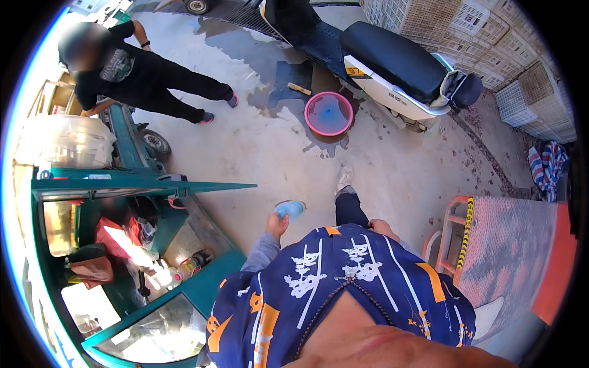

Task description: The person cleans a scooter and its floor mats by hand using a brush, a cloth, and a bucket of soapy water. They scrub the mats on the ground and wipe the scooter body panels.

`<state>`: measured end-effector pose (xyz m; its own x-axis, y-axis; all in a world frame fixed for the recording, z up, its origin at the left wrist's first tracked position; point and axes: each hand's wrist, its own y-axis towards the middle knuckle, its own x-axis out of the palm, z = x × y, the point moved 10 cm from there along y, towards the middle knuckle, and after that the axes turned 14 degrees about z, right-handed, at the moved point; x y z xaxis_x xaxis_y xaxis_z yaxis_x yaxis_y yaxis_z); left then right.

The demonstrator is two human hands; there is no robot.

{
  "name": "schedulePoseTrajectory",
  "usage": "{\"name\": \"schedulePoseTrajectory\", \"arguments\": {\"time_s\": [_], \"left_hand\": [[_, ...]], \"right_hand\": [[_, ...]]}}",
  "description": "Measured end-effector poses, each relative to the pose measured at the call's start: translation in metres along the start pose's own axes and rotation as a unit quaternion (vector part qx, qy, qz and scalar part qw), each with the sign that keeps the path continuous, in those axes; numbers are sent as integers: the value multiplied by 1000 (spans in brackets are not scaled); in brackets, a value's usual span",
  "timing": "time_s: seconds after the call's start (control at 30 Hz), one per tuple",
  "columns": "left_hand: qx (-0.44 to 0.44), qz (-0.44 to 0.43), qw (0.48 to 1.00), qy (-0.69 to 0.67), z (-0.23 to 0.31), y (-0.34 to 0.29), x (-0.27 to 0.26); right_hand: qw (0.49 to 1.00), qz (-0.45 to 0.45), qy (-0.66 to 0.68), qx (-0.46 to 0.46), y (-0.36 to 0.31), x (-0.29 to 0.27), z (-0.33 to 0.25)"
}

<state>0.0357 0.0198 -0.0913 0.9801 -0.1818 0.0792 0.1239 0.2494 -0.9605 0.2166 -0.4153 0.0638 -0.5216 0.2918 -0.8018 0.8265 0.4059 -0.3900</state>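
By the green vehicle (221,264), L hand (277,226) looks curled, R hand (384,229) part-hidden; can't tell fingers' grip. Prob. mid-walk; next move needs steady footing.

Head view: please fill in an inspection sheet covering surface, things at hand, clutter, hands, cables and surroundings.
Surface: pale concrete floor, wet around the pink basin.
Things at hand: light-blue item, possibly a shoe, nearest the left hand; contact unclear.
Clutter: wooden piece near the basin; striped bundle at right.
Hands: left, grip unclear; right hand partly visible beyond the patterned shirt.
Cables: nothing seen.
Surroundings: scooter, stacked plastic crates, green vehicle, person in black.
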Motion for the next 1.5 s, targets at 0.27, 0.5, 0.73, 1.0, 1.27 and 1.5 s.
{"name": "schedulePoseTrajectory", "arguments": {"time_s": [0.27,0.5,0.73,1.0,1.27,1.5], "left_hand": [[123,29,992,21,146,-68,112],[111,28,992,49,226,17,254],[81,62,980,170,277,202,376],[227,54,941,245,403,365,523],[404,8,859,315,383,455,561],[474,-48,831,287,422,464,563]], "right_hand": [[977,-211,-14,-13,103,-17,-50],[965,-253,72,-11,187,-68,-77],[884,-347,310,-50,232,-147,-192],[968,-172,168,-72,625,69,-148],[962,-100,-142,-210,796,274,-69],[967,-58,-56,-241,861,300,-99]]}}
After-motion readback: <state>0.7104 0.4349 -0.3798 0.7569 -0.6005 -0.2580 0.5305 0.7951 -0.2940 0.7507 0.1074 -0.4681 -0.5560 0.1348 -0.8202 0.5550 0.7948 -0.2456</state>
